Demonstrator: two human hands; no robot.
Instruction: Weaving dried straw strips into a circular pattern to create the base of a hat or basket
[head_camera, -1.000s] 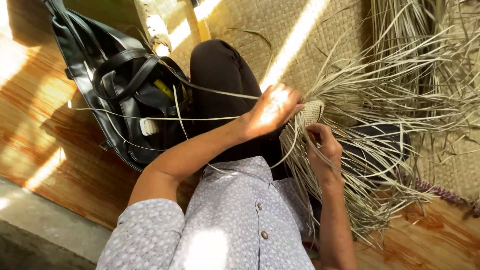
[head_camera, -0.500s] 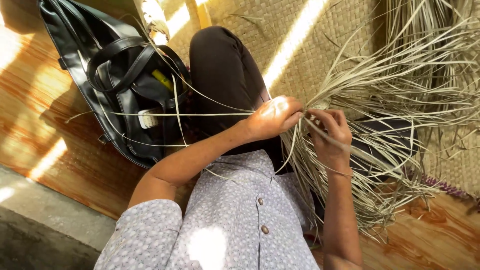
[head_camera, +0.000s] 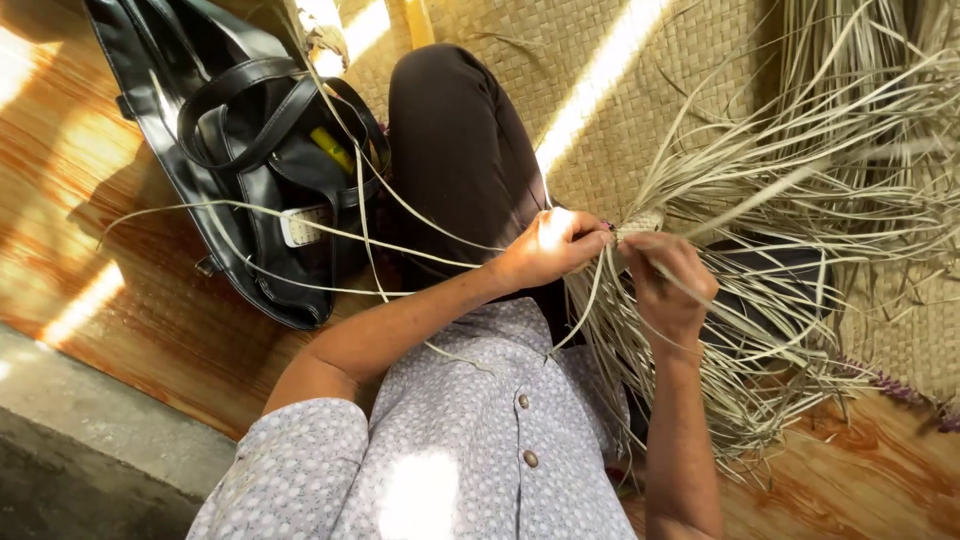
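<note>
Nearest the camera, the person's pale, small-patterned buttoned shirt (head_camera: 470, 440) is filling the lower middle, both forearms reaching away over dark trousers (head_camera: 460, 150). The left hand (head_camera: 548, 248) is closing its fingers on a few long, flat, pale straw strips (head_camera: 760, 200) just left of a small finished woven patch (head_camera: 640, 222), which is lying between the two hands, touching both. The right hand (head_camera: 668, 285), slightly nearer and to the right, is pinching a single strip that is running diagonally up to the right; its fingers are curled narrow round it. The weave's long axis is running left to right across the lap, loose strips fanning far right and drooping near right, thin, stiff and ribbon-like, while a few are trailing left over a glossy black leather handbag (head_camera: 240, 150) with looped handles. Beneath everything, a tan plaited mat (head_camera: 560, 60) is spreading far, and an orange-brown grained floor (head_camera: 90, 240) is showing at left, sun-striped, with a grey concrete edge (head_camera: 70, 430) near left
</note>
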